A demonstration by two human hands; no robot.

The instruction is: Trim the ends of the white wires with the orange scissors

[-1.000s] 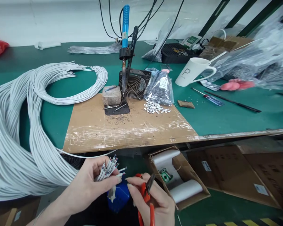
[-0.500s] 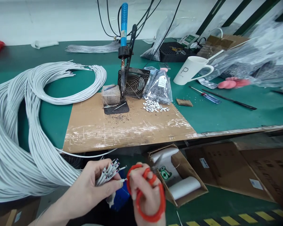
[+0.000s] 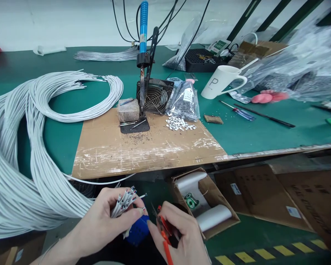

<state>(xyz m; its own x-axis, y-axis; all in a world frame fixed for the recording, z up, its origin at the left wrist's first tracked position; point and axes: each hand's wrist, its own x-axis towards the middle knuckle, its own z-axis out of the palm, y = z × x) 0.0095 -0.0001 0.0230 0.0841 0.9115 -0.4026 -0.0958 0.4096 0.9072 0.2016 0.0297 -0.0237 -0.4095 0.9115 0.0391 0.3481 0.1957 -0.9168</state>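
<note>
My left hand is closed round a bundle of white cable ends, their stripped coloured tips fanned up and to the right. The cables run back to a big coil of white cable on the green bench. My right hand grips red-handled scissors, blades pointing up-left, tips a short way right of the cable tips. A blue object sits just below and between both hands.
A cardboard sheet lies on the bench with a blue-handled soldering iron in its stand, a fan, a bag of metal terminals and loose terminals. A white mug and screwdrivers lie right. An open carton stands below.
My right hand has turned the scissors: the red handle loops, raised in front of the hand half a second ago, are now down, with the blades pointing toward the cable tips. The left hand barely moved.
</note>
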